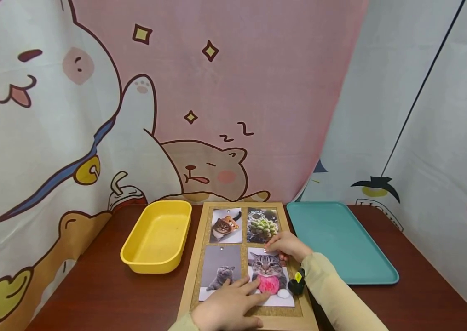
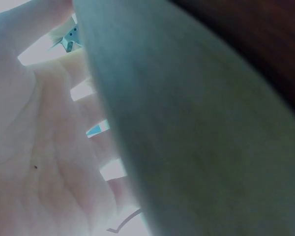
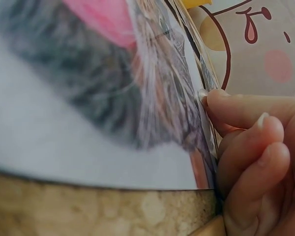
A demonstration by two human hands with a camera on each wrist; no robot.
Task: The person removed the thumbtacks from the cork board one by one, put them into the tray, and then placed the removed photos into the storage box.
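While left hand touches cat photo, right hand pinches pin.

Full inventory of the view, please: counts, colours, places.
Framed corkboard: one, tan, centre
Cat photos: three, grey and brown, board's upper left, lower left, lower right
Succulent photo: one, green, board's upper right
Pushpins: at least three, pale, near photos' top edges
Basin: one, yellow, left
Flat tray: one, teal, right
Table: one, reddish brown, underneath
Cartoon-printed cloth: one, pink and white, behind
Wrist device: one, black and yellow, right wrist
Sleeves: two, pale yellow, arms
Left hand: one, bare, on lower photos
Right hand: one, bare, pinching pushpin
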